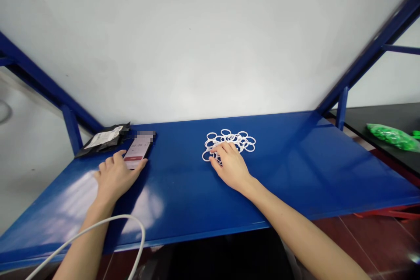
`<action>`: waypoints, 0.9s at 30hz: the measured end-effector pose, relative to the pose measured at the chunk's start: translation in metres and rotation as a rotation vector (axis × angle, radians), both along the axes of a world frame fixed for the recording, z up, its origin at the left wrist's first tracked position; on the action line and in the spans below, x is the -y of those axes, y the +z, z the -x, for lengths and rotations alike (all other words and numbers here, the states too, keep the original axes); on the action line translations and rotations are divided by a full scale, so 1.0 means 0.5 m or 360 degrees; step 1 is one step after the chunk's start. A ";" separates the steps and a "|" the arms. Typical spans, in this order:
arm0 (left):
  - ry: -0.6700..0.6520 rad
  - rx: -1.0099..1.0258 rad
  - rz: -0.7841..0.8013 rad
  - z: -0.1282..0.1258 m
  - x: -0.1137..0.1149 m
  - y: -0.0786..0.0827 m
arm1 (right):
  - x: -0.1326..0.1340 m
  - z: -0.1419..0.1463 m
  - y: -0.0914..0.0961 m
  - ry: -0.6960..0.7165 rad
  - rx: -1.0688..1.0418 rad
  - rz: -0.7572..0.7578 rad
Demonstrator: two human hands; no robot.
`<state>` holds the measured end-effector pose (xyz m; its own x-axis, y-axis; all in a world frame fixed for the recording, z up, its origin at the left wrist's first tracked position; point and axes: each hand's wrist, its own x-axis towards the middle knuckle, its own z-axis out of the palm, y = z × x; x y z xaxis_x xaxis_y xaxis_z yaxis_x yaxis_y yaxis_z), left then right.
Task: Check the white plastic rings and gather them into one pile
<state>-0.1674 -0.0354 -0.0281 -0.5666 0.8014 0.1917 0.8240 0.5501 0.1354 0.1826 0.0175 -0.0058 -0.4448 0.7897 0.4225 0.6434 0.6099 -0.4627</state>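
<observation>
My left hand (pixel 114 173) is around the near end of a smartphone (pixel 136 151), thumb at its right edge and forefinger at its left. The phone's screen is lit, and its top part is blurred out. My right hand (pixel 231 164) rests palm down on the near side of a loose heap of thin white rings (pixel 225 132), its fingers spread and bent over them. Several rings overlap, and some are hidden beneath the fingers. Both the heap and the phone are on a blue tabletop (pixel 183 201).
A black plastic mailer (pixel 105 139) with a white label sits behind the phone. A white cable (pixel 98 223) loops over my left forearm. Blue frame bars (pixel 367 63) slope along both sides, with a white wall behind. On a dark table at right is a bag of green pieces (pixel 392 137).
</observation>
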 end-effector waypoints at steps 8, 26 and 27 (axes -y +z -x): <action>0.0002 0.0021 0.0019 -0.001 0.001 0.002 | 0.000 -0.001 0.001 0.0007 0.0006 -0.0018; -0.0070 0.0038 0.0011 0.001 -0.001 0.003 | 0.003 0.002 0.001 0.0012 0.0025 0.0003; -0.0083 0.0047 -0.0004 0.000 -0.001 0.004 | 0.003 0.002 0.001 0.0016 0.0027 0.0001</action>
